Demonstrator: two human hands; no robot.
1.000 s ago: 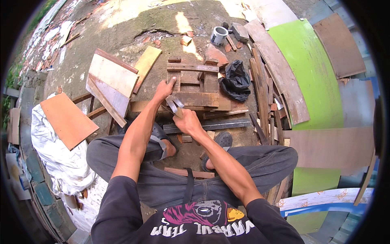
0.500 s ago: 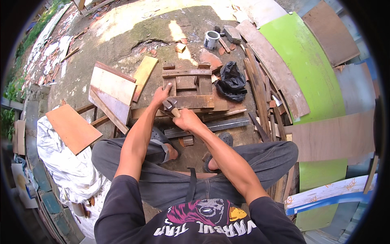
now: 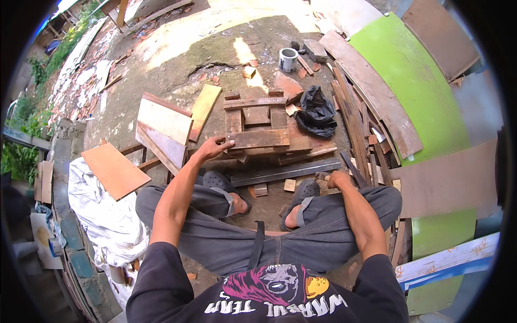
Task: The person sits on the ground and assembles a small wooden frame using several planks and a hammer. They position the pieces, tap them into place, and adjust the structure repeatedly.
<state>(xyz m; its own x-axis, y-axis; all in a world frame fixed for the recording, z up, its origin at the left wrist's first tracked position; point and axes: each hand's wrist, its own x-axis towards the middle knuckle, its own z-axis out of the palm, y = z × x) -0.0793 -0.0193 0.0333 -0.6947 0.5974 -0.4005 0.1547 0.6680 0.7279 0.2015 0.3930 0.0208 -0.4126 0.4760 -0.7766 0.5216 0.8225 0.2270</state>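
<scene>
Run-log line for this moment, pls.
left hand: touching wooden frame | right hand: near right shoe, grip unclear | nearby: black plastic bag, dark bar

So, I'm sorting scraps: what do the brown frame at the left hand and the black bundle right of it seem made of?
Frame: wood, apparently unpainted and worn, judging by its streaked brown surface. Black bundle: probably thin plastic, slightly glossy, given its crumpled folds and highlights.
</scene>
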